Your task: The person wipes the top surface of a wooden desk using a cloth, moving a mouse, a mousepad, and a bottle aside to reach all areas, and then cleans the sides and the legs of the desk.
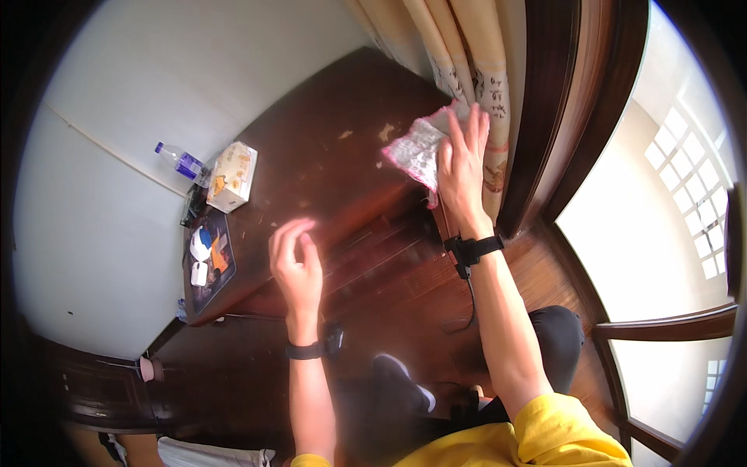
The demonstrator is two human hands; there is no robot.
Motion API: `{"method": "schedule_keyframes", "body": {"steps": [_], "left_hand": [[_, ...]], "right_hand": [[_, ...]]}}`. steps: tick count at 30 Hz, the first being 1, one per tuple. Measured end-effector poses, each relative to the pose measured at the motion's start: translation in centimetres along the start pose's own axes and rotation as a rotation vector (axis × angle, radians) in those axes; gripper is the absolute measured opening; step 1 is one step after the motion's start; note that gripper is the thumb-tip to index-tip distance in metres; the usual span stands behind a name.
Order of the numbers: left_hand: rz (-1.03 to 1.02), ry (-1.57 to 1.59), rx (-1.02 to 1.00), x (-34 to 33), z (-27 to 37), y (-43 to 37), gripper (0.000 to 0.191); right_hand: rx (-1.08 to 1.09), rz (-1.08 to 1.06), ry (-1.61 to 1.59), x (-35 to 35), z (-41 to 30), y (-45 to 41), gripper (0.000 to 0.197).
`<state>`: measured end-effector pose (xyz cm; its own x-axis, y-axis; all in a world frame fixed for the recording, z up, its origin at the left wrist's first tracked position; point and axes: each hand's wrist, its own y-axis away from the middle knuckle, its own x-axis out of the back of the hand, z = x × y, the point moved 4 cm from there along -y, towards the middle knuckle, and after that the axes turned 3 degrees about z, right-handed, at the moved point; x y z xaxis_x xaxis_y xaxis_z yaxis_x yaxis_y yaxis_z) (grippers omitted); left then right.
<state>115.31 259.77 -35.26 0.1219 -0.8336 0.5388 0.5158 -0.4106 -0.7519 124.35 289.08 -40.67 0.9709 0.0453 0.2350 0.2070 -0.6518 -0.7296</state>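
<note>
My right hand [464, 169] is on a white cloth with a pink edge [415, 150], at the right end of a dark wooden desk [309, 134]. The cloth is crumpled and spreads out to the left of the fingers; the part beneath my palm is hidden. Close beside that hand hangs a cream curtain [467, 41] bearing dark writing. My left hand [295, 257] is empty, its fingers curved and the thumb apart, near the front edge of the desk. Whether it touches the desk cannot be told. Pale worn patches [385, 132] mark the desktop.
A tissue pack [230, 178] and a plastic bottle with a purple label [188, 166] stand by the wall. A white mouse [199, 273] and a blue-and-white object [201, 243] lie on a dark mat [227, 269]. Right of me is a wood-framed window [642, 245].
</note>
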Motion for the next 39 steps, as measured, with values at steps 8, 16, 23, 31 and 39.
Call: {"method": "schedule_keyframes", "body": {"steps": [8, 16, 23, 31, 39], "left_hand": [[-0.017, -0.028, -0.022, -0.9, 1.8, -0.3, 0.016], [-0.122, -0.056, -0.114, -4.8, 6.4, -0.3, 0.023], [-0.171, -0.173, -0.329, -8.0, 7.9, -2.4, 0.027], [-0.117, -0.216, -0.413, -8.8, 5.7, -1.4, 0.033], [-0.017, -0.27, -0.452, -9.9, 6.0, -1.2, 0.027]], "right_hand": [[-0.392, -0.01, -0.511, -0.2, 0.9, 0.7, 0.063], [-0.619, -0.168, -0.85, -1.9, 2.3, 5.1, 0.06], [-0.611, -0.017, -0.588, -4.9, 6.7, 8.7, 0.043], [-0.873, -0.144, -0.978, -7.6, 5.2, 8.6, 0.047], [-0.048, -0.091, -0.555, -5.7, 4.7, 5.7, 0.037]]}}
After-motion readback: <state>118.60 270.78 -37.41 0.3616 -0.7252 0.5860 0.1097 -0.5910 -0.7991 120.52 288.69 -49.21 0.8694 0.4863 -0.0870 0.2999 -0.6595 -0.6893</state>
